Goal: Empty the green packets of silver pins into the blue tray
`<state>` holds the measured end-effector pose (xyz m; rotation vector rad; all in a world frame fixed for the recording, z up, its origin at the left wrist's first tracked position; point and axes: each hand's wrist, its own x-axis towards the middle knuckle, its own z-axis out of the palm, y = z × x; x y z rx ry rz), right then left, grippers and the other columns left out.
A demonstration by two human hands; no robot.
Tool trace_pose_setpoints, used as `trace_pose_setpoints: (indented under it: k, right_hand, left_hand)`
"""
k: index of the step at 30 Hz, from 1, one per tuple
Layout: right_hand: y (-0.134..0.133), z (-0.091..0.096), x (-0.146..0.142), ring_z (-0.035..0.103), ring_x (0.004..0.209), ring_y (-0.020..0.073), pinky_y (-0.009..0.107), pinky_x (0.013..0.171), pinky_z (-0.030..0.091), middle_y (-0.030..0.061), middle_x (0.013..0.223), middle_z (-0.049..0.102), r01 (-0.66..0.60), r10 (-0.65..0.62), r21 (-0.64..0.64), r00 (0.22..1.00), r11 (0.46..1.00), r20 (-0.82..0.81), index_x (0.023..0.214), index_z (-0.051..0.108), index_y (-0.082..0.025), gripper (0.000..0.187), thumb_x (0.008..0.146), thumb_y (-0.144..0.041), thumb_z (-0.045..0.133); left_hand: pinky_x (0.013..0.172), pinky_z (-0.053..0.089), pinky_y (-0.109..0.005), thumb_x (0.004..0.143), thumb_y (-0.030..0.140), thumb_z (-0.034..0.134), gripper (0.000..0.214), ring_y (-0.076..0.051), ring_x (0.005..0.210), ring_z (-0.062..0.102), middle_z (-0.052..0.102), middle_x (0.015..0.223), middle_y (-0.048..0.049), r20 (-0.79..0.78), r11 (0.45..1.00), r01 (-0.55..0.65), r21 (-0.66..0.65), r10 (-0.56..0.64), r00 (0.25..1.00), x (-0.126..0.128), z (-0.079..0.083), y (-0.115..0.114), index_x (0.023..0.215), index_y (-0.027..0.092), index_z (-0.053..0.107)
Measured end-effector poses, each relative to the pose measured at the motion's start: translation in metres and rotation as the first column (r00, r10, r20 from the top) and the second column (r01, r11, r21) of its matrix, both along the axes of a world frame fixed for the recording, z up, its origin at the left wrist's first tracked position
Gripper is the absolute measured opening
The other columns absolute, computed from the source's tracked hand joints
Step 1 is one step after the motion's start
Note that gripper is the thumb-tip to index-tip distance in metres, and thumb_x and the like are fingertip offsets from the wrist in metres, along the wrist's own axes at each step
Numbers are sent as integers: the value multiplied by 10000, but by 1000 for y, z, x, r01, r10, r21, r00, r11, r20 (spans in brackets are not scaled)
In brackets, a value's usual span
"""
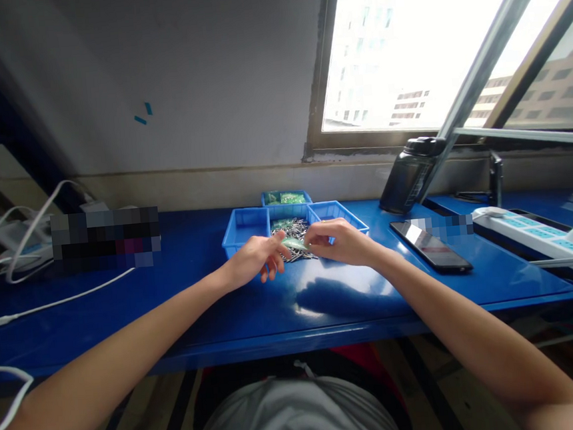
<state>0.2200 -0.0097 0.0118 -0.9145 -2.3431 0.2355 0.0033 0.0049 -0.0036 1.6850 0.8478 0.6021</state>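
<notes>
Small pale green piece, roughly level, I see it pinched between left hand and right hand, above metal pins

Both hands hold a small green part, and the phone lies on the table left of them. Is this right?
No. The head view shows the left hand and right hand holding the green part, but the phone lies right of them.

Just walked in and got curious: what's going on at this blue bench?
A person at the blue bench pinches a small pale green piece between the left hand and the right hand. Just behind the hands lies a heap of small metal parts among blue trays. A phone, a dark bottle and a power strip sit to the right.
</notes>
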Motion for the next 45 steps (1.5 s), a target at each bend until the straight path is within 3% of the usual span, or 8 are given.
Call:
trace_pose_setpoints:
  k: [6,9,12,15,19,25,32,45]
  right_hand:
    - [1,-1,-1,479,596,88,198,572,384,2,700,570,4,-5,-51,1000,999,-15,787,563,-164,56,797,-174,509]
    - [0,-2,-4,482,581,88,201,545,389,-8,697,569,-19,-1,-204,995,979,-100,879,505,-181,72,818,-220,503]
    - [-1,-2,-7,482,521,86,201,490,396,-40,653,554,-71,-36,-436,972,897,-232,968,406,-211,169,839,-284,488]
    - [-2,0,-8,524,527,100,212,468,423,-40,665,571,-109,-131,-638,939,763,-318,992,357,-226,222,853,-356,470]
    - [-1,1,-7,559,583,111,206,467,434,-3,729,608,-127,-181,-750,932,650,-314,977,400,-215,292,861,-480,437]
    - [4,-4,-5,539,552,101,199,456,429,11,683,621,30,-219,-732,962,680,-163,901,485,-171,370,813,-531,503]
    - [3,1,-2,511,534,82,197,480,405,-3,612,577,-58,-32,-617,990,785,-135,673,490,-150,371,820,-490,515]
    - [1,2,-1,489,519,80,203,489,394,4,617,590,-57,50,-608,998,792,-29,665,489,-154,393,813,-518,513]
  left_hand:
    - [404,398,-180,768,501,573,384,-92,533,539,646,764,-48,35,999,28,-39,-27,999,-2,0,3,781,116,576]
    - [423,397,-166,765,457,596,337,-78,533,534,644,752,-29,56,1000,11,-11,-11,998,-3,-1,4,809,124,561]
    - [431,387,-164,760,439,607,324,-72,518,526,641,723,-20,82,1000,-18,14,17,997,-3,0,4,795,130,519]
    - [425,381,-170,751,438,614,330,-75,506,523,647,715,-25,104,999,-38,33,34,994,-2,0,4,787,137,483]
    - [430,386,-183,754,445,607,336,-80,506,520,649,714,-35,74,997,-19,81,13,997,-1,-3,4,770,137,472]
    - [440,406,-196,777,445,584,323,-93,532,535,655,740,-40,40,989,45,143,-51,998,1,-6,3,775,139,480]
    - [452,420,-197,808,482,518,354,-99,553,547,631,729,-32,-31,987,60,149,-56,998,-1,-3,2,744,133,520]
    - [454,403,-194,800,475,513,355,-91,503,507,611,652,-12,-178,962,72,263,-25,984,-3,-5,1,694,139,560]
